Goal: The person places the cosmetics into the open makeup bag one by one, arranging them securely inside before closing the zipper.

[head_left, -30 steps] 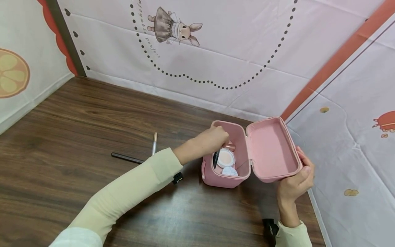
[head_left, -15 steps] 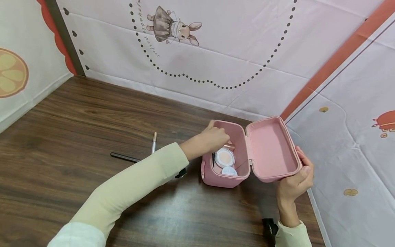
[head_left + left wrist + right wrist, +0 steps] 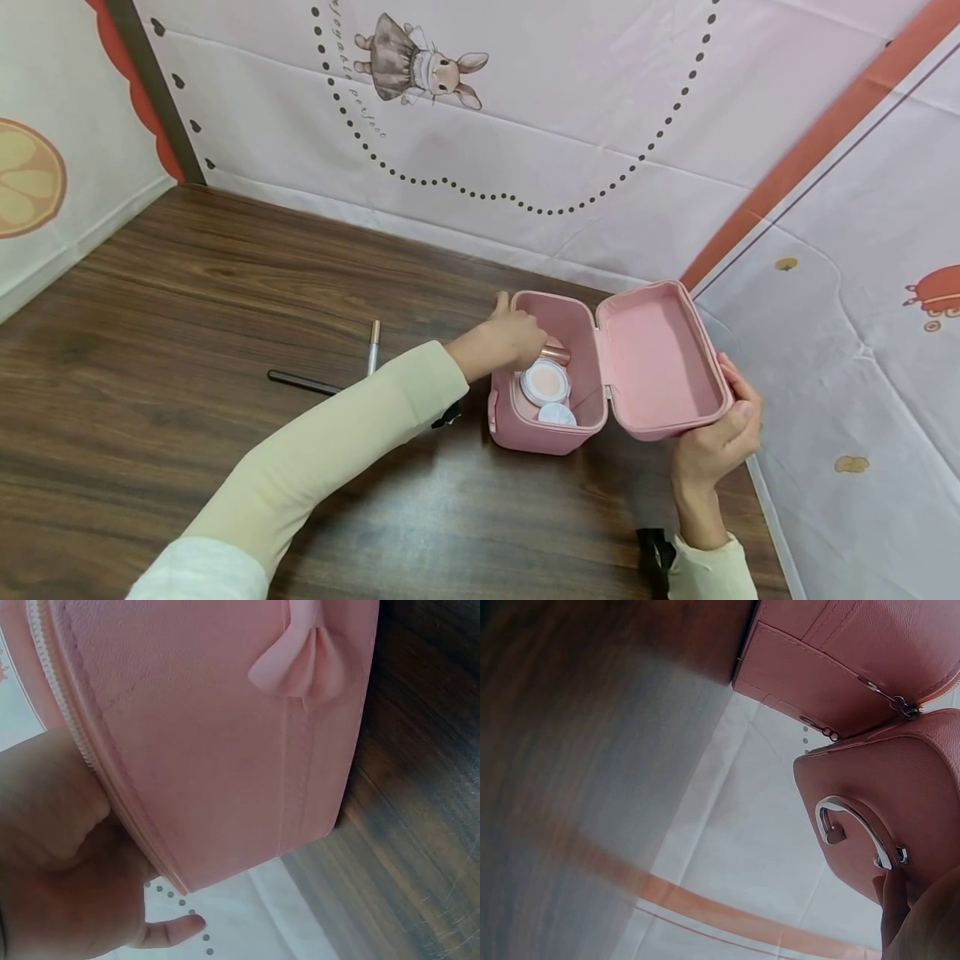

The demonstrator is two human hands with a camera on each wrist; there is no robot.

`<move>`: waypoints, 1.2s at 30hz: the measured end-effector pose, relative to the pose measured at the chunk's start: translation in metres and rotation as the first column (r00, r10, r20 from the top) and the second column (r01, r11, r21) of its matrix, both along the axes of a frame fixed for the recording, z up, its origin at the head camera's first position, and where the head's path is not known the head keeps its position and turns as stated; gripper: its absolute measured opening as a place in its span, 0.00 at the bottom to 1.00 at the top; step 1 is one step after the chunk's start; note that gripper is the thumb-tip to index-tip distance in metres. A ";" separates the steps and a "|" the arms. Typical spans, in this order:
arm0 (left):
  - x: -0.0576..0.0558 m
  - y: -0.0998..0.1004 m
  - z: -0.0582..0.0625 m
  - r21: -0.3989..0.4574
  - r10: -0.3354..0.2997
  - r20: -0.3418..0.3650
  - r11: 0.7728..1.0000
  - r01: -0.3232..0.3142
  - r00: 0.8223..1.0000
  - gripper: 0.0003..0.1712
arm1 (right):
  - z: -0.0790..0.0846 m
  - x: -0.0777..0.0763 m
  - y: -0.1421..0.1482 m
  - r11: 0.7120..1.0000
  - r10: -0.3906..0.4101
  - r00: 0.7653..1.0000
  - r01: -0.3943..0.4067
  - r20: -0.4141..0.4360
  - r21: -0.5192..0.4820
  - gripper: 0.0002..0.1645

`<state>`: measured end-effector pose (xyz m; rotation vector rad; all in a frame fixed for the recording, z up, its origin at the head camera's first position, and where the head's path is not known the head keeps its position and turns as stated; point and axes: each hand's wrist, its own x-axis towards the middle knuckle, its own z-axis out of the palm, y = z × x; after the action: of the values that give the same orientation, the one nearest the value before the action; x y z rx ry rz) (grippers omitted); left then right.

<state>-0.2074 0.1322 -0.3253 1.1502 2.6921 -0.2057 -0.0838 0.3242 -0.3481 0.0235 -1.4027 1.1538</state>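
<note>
A pink cosmetic case (image 3: 547, 440) stands with its lid (image 3: 663, 362) swung out to the right. My left hand (image 3: 513, 340) reaches over its left rim, fingers bent down inside and fingertips hidden. In the left wrist view the thumb (image 3: 176, 931) sticks out straight, outside the case wall. Inside lie a round compact (image 3: 545, 382), a small white round item (image 3: 557, 414) and a shiny rose-gold tube (image 3: 555, 355). My right hand (image 3: 720, 446) grips the lid's outer edge, thumb on the rim. In the right wrist view a finger lies beside the lid's metal handle (image 3: 859, 817).
On the wooden table (image 3: 187, 333) left of the case lie a dark slim pen-like stick (image 3: 303, 382) and a silver tube with a gold cap (image 3: 374, 346), both partly behind the left sleeve. Printed cloth walls (image 3: 570, 108) rise behind and to the right.
The left thumb has spread away from the fingers, and the hand has shifted slightly left. A black stick-shaped item seen under the hand earlier is now out of sight. The right hand has stayed on the lid.
</note>
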 end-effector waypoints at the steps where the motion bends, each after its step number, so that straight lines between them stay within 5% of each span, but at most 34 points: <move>1: 0.000 0.000 0.001 -0.021 0.001 0.005 1.000 -0.001 1.000 0.17 | 0.000 0.000 0.000 1.000 -0.002 1.000 0.002 0.000 0.000 0.24; 7: 0.001 0.002 0.004 -0.137 0.006 0.032 0.991 -0.001 0.999 0.14 | -0.001 -0.001 0.002 1.000 -0.005 1.000 0.005 0.003 -0.001 0.24; 17: 0.002 -0.001 0.006 -0.136 0.016 0.046 0.991 -0.010 0.999 0.14 | 0.000 -0.001 -0.002 1.000 0.002 1.000 -0.002 -0.001 -0.005 0.23; 20: 0.001 -0.002 0.004 -0.078 0.011 0.050 0.997 -0.007 0.999 0.15 | 0.001 0.000 -0.002 1.000 -0.006 1.000 0.006 0.001 -0.008 0.23; 24: -0.001 -0.007 -0.002 0.106 0.006 -0.005 0.994 -0.006 1.000 0.11 | 0.002 0.000 -0.003 1.000 -0.009 1.000 0.009 0.003 -0.012 0.23; 29: 0.003 -0.022 -0.004 0.365 -0.023 -0.040 0.930 0.037 0.999 0.12 | 0.003 0.002 -0.004 1.000 0.002 1.000 -0.002 -0.001 -0.020 0.23; 36: 0.013 -0.075 0.023 0.602 -0.067 -0.010 0.796 0.059 0.998 0.14 | 0.002 0.003 -0.007 0.999 0.020 1.000 -0.020 -0.010 -0.033 0.23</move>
<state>-0.1949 0.0574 -0.3018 1.3804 2.7843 0.7093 -0.0808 0.3169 -0.3462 0.0195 -1.3772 1.1918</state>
